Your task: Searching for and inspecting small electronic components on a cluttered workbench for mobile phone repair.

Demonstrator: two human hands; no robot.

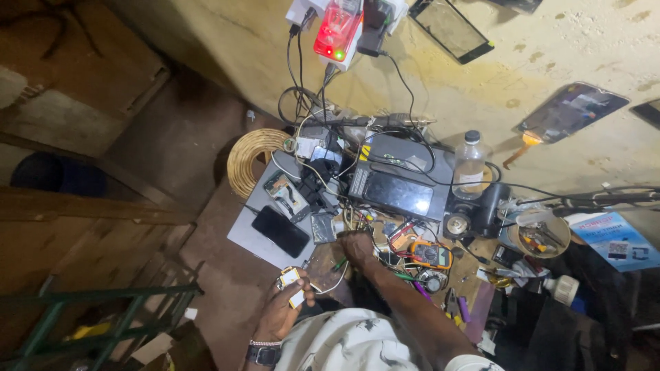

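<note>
The left hand (pixel 280 312), with a watch and a bead bracelet at its wrist, is raised near the body over the floor, its fingers (pixel 302 288) curled around a small white and yellow part (pixel 291 277) — a second like piece (pixel 297 299) sits lower in the same grip, and a thin white wire (pixel 335 280) runs from there toward the worktop (pixel 242 230). The right hand (pixel 357 247) reaches forward onto the crowded worktop, resting among loose wires just beside a yellow multimeter (pixel 430 255); its fingers are bent downward, but whether they pinch anything cannot be told. Just left of that hand lies a dark phone (pixel 280 231) face up on a grey slab, and beyond it an opened phone (pixel 287 192) showing its insides. Further back stand a dark box-shaped unit (pixel 402 185) and a clear plastic bottle (pixel 470 167). A coil of pale wire (pixel 251 158) lies at the far left edge — above it, a red-lit adapter (pixel 337 31) is plugged into the wall.
</note>
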